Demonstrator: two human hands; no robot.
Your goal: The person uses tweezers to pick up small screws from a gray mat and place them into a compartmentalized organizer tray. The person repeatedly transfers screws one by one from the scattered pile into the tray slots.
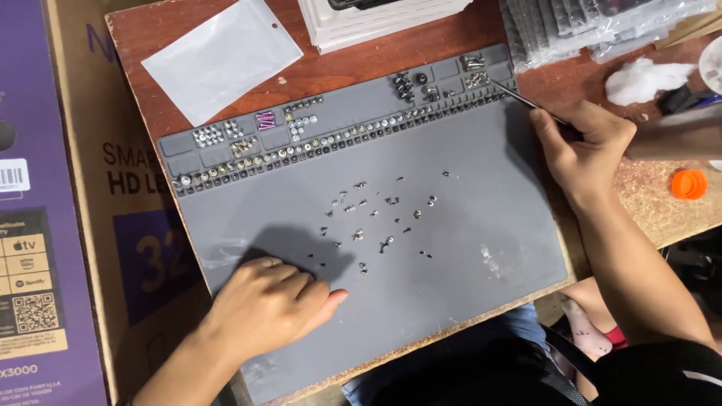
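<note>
Left hand, loosely curled and holding nothing, rests at seven o'clock on the grey rubber work mat. Right hand, at two o'clock, pinches slim metal tweezers over a mat compartment; tiny loose screws lie centrally.

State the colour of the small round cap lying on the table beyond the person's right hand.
The cap is orange, seen best in the head view.
</note>
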